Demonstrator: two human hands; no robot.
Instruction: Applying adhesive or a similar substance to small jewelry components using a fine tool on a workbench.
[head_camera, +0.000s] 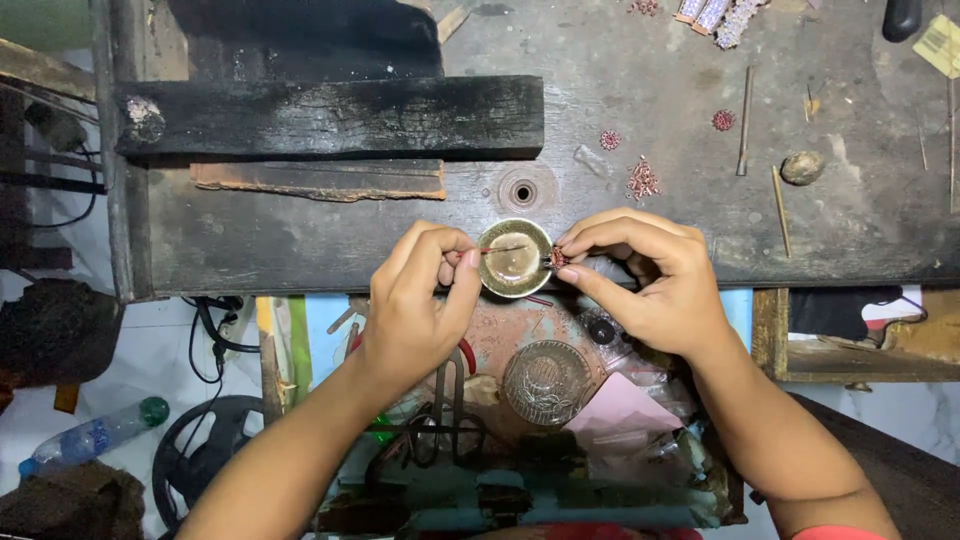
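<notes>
A small round metal bowl with clear liquid sits at the front edge of a dark, worn workbench. My left hand pinches a thin stick whose tip reaches over the bowl. My right hand holds a tiny reddish beaded piece between thumb and fingertips, right at the bowl's right rim.
A charred black wooden block and a rusty strip lie at the back left. Small reddish beaded pieces, thin rods and a stone are scattered at the right. Below the bench are a round patterned lid, scissors, a plastic bottle.
</notes>
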